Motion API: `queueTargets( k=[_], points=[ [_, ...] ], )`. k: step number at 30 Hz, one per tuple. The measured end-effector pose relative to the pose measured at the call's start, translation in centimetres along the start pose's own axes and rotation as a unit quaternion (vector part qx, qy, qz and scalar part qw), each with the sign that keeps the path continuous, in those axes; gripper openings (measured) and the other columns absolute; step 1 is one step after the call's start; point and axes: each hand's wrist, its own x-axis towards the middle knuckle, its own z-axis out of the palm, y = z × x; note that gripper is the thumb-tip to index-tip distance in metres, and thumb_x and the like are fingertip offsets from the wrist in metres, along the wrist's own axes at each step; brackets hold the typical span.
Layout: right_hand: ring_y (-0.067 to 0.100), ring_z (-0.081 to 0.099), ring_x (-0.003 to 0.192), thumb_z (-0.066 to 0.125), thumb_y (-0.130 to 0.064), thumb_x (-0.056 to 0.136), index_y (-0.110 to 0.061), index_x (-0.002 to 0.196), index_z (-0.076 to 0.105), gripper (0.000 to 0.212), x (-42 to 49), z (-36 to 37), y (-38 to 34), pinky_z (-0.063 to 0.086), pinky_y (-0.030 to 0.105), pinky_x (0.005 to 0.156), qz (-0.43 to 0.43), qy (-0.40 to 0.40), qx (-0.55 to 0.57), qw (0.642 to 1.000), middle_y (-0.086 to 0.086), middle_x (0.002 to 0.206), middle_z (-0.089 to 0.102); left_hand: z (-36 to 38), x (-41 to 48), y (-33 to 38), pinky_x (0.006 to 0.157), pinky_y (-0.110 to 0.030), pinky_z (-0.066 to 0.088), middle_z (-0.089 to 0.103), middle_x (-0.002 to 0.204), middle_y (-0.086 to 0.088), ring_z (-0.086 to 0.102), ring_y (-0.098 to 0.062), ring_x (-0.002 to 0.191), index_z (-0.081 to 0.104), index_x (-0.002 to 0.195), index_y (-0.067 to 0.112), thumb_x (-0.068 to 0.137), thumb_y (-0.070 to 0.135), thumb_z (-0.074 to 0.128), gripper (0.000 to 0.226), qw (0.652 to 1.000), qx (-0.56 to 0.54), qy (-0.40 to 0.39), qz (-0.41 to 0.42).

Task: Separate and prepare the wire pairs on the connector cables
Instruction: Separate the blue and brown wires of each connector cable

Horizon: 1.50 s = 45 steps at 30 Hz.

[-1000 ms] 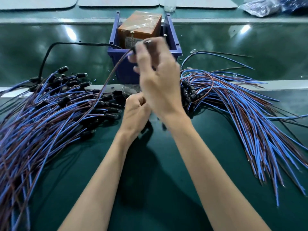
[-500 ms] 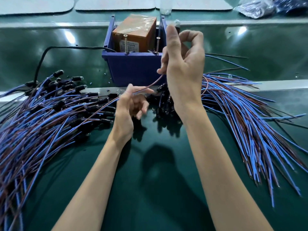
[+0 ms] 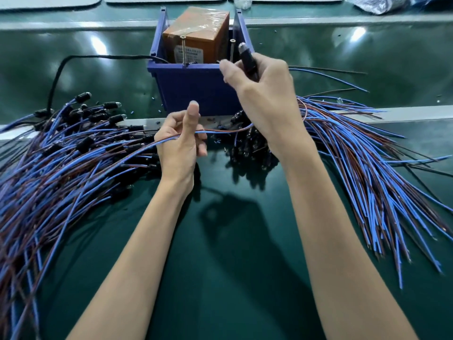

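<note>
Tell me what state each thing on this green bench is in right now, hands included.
Left hand: closed on the blue-and-brown wire pair.
Right hand: grip shut around the black connector, raised at the blue plastic bin.
Blue plastic bin: open-topped, holding an orange taped box.
Left cable pile: lying fanned out.
Right cable pile: lying fanned out.

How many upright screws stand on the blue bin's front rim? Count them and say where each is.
2. One screw stands left of centre on the blue bin, before the orange box; the other screw stands right, beside the right hand.
</note>
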Motion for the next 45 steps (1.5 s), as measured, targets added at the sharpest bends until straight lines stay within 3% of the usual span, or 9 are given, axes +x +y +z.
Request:
queueTargets(
  k=[3,5,8,13,18,23,28,35,45],
  points=[
    [0.002,0.046,0.058,0.064,-0.03,0.09,-0.012,0.075,0.072,0.025,0.0,-0.2,0.1,0.033,0.013,0.057,-0.006,-0.01,-0.041,0.999,-0.006,0.061,0.061,-0.1,-0.2,0.4,0.046,-0.014,0.043,0.063,0.061,0.008,0.055,-0.006,0.04,0.054,0.083,0.015,0.08,0.029,0.071,0.023,0.999,-0.044,0.018,-0.006],
    [0.0,0.043,0.05,0.063,-0.03,0.09,-0.017,0.071,0.072,0.025,0.2,-0.7,0.3,0.032,0.011,0.054,0.001,-0.006,-0.051,0.999,-0.015,0.047,0.048,-0.1,-0.2,0.6,0.057,-0.016,0.049,0.065,0.067,0.006,0.065,-0.01,0.053,0.054,0.085,0.014,0.069,0.026,0.076,0.029,0.996,-0.092,0.017,-0.012],
    [0.0,0.041,0.045,0.061,-0.03,0.09,-0.018,0.072,0.073,0.026,0.4,-1.2,0.5,0.031,0.012,0.052,0.009,-0.008,-0.065,0.998,-0.016,0.035,0.039,0.0,-0.1,0.6,0.065,-0.017,0.052,0.069,0.07,0.002,0.069,-0.013,0.063,0.054,0.087,0.009,0.086,0.008,0.066,0.012,0.991,-0.13,0.001,-0.018],
    [-0.001,0.043,0.047,0.06,-0.032,0.091,-0.017,0.074,0.074,0.027,0.4,-1.3,0.7,0.033,0.01,0.053,0.011,-0.029,-0.076,0.997,-0.015,0.042,0.042,-0.2,0.0,0.1,0.064,-0.017,0.051,0.072,0.072,0.001,0.067,-0.011,0.06,0.055,0.094,0.009,0.101,0.009,0.043,0.014,0.996,-0.092,0.004,-0.018],
    [0.003,0.047,0.054,0.058,-0.034,0.094,-0.017,0.078,0.073,0.027,0.3,-0.8,0.5,0.039,0.019,0.06,-0.017,-0.044,-0.062,0.997,-0.011,0.052,0.052,-0.2,-0.2,-0.4,0.051,-0.018,0.047,0.069,0.063,0.005,0.058,-0.007,0.05,0.05,0.095,0.017,0.1,0.016,0.047,0.006,0.999,0.0,-0.042,0.023],
    [0.027,0.064,0.07,0.063,-0.031,0.092,-0.001,0.09,0.07,0.03,0.0,0.1,0.6,0.051,0.035,0.071,-0.034,-0.083,-0.07,0.994,0.017,0.081,0.07,-0.4,-0.4,-0.5,0.048,-0.018,0.043,0.066,0.06,0.006,0.056,-0.008,0.053,0.057,0.084,0.017,0.095,0.019,0.053,0.013,0.995,0.024,-0.087,0.051],
    [0.015,0.068,0.055,0.068,-0.016,0.088,-0.004,0.082,0.07,0.013,-0.4,0.7,0.5,0.057,0.03,0.061,-0.044,-0.11,-0.028,0.993,0.0,0.059,0.062,-0.5,-0.6,-0.4,0.051,-0.02,0.042,0.067,0.063,0.004,0.048,-0.01,0.046,0.056,0.076,0.018,0.093,0.024,0.055,0.017,0.99,0.021,-0.127,0.057],
    [0.004,0.054,0.044,0.068,-0.009,0.086,-0.013,0.082,0.069,0.006,-0.4,0.8,0.8,0.051,0.02,0.049,-0.037,-0.103,-0.002,0.994,-0.008,0.059,0.058,-0.4,-0.8,-0.2,0.051,-0.018,0.043,0.067,0.062,0.004,0.05,-0.008,0.047,0.064,0.073,0.027,0.092,0.023,0.056,0.021,0.99,0.027,-0.125,0.065],
    [0.003,0.057,0.046,0.068,-0.005,0.086,-0.011,0.073,0.065,0.015,-0.6,1.0,0.9,0.055,0.03,0.05,-0.021,-0.145,0.023,0.989,-0.012,0.046,0.057,-0.4,-0.6,-0.3,0.051,-0.02,0.041,0.066,0.064,0.007,0.047,-0.01,0.046,0.067,0.07,0.033,0.093,0.025,0.052,0.028,0.988,0.039,-0.133,0.066]
  ],
)
